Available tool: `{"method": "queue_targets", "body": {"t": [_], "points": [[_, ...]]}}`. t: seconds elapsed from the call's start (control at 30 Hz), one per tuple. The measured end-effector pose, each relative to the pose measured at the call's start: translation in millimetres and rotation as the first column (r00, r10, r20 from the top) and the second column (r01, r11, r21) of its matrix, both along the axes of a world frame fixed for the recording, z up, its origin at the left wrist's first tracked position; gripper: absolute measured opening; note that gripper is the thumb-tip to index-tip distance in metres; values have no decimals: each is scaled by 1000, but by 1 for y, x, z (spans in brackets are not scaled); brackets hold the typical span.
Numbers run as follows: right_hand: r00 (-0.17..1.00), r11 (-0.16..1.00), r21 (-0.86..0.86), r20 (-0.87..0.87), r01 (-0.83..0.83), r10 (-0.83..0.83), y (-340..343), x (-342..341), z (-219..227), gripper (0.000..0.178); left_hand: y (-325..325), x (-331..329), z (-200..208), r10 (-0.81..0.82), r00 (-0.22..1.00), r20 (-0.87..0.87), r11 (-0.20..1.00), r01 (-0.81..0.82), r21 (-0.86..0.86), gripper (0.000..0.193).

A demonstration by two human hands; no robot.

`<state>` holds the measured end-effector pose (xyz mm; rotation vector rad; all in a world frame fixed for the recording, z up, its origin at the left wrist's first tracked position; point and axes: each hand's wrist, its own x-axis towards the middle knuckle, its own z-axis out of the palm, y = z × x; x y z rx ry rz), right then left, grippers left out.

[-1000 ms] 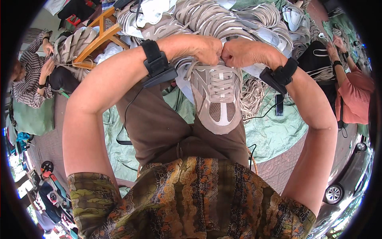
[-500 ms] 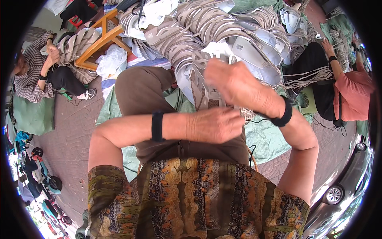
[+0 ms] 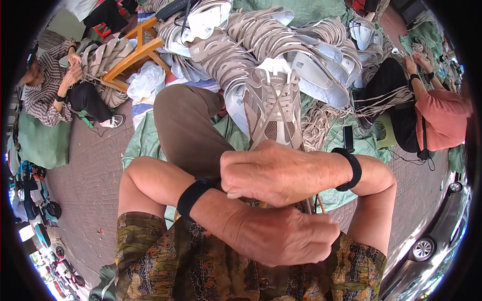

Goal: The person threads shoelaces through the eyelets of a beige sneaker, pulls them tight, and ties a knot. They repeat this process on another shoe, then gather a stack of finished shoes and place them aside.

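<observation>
Crossing on the wearer's side of a brown-grey sneaker point(image 3: 266, 103), both forearms end in closed fists: the grip of the left hand point(image 3: 287, 236) is on one end of the shoelace point(image 3: 279, 103), that of the right hand point(image 3: 273, 173) on the other, fingertips mostly hidden. The sneaker points its mesh toe at the wearer. Beyond it lie heaped shoe uppers point(image 3: 221, 55); to its right, loose laces point(image 3: 319, 123); to its left, farther off, a wooden frame point(image 3: 143, 47) and a person in a striped shirt point(image 3: 47, 98).
</observation>
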<state>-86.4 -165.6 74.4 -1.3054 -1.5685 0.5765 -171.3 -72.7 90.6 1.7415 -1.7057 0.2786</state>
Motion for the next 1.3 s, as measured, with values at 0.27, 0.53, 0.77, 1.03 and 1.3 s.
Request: {"method": "queue_targets", "body": {"t": [0.27,0.53,0.77,1.03,1.3], "points": [[837,837,39,-82,546,-542,-18,97,-43,24,26,82,25,274,822,-499,829,-465,-310,15],[597,650,-25,426,759,-680,-65,137,-100,31,141,264,-26,884,348,-312,372,-928,18,23],[624,667,-79,449,741,-640,-65,137,-100,23,115,229,-135,729,385,-567,656,-631,415,21],[580,648,-106,570,754,-582,-66,126,-84,16,94,233,-131,646,285,-708,743,-447,498,22],[542,579,-127,551,806,-634,-88,127,-83,12,85,236,-115,563,307,-768,811,-383,442,20]]}}
